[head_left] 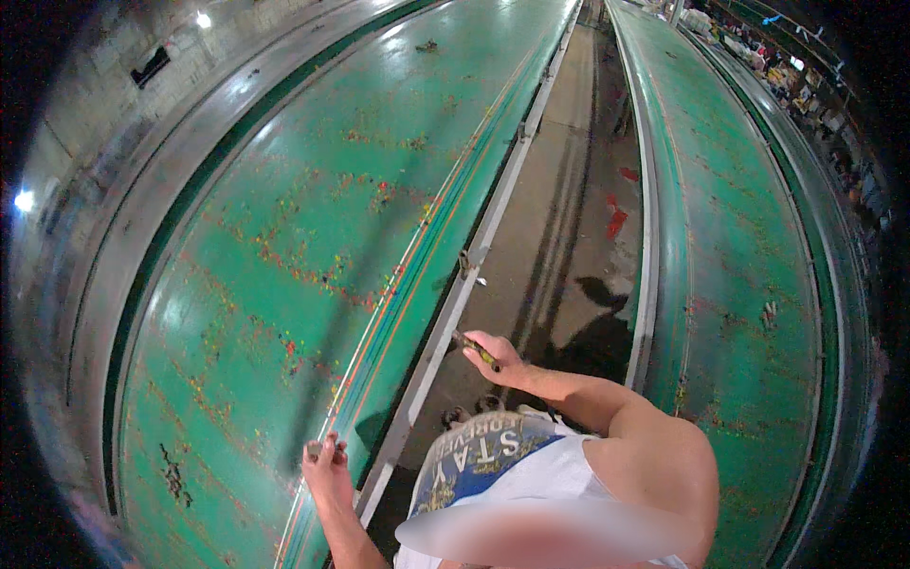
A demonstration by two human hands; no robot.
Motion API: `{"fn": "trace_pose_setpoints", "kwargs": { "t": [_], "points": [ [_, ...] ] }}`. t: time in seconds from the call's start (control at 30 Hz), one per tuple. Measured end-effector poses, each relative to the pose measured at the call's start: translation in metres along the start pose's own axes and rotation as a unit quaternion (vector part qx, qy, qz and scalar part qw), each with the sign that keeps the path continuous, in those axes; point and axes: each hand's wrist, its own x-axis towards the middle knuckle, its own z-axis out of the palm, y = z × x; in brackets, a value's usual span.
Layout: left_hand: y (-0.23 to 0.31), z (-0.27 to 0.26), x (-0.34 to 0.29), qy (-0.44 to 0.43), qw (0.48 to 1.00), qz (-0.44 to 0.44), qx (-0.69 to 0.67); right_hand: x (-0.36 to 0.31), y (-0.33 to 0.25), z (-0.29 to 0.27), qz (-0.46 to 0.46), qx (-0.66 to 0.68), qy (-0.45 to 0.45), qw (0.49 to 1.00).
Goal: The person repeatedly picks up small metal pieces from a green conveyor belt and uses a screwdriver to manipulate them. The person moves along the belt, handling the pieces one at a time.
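Note:
My left hand (327,467) is over the near edge of the long green table (237,256), next to the coloured lines. Its fingers are closed around a small brownish thing, too small to make out. Out over the aisle, beside the table's metal rail (485,232), is my right hand (497,358). That hand is wrapped around a short hand tool (481,353) with a dark end and a yellow-green part; its exact kind does not show. A small metal fitting (465,266) sits on the rail ahead of the right hand.
Specks of colour cover the table, and a dark clump (173,474) lies at its near left. A concrete aisle (559,190) with red stains runs between it and a second green table (730,256) on the right. Piled items (787,71) stand at the far right.

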Motion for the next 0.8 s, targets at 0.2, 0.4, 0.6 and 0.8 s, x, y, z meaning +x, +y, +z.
{"fn": "trace_pose_setpoints", "kwargs": {
  "t": [0.2,0.4,0.6,0.8],
  "points": [
    [-0.021,0.049,0.068,-0.055,0.996,-0.015,0.062,-0.014,-0.010,-0.035,-0.005,-0.058,-0.044,0.997],
    [-0.045,0.100,0.076,-0.106,0.993,-0.043,0.021,-0.017,0.009,-0.046,0.060,-0.039,0.068,0.995],
    [-0.051,0.122,0.080,-0.039,0.996,-0.086,-0.007,0.019,0.019,-0.066,0.351,0.289,0.067,0.888],
    [-0.058,0.183,0.080,-0.086,0.995,-0.035,0.031,0.073,0.055,-0.083,0.325,0.310,0.023,0.893]
  ]
}}
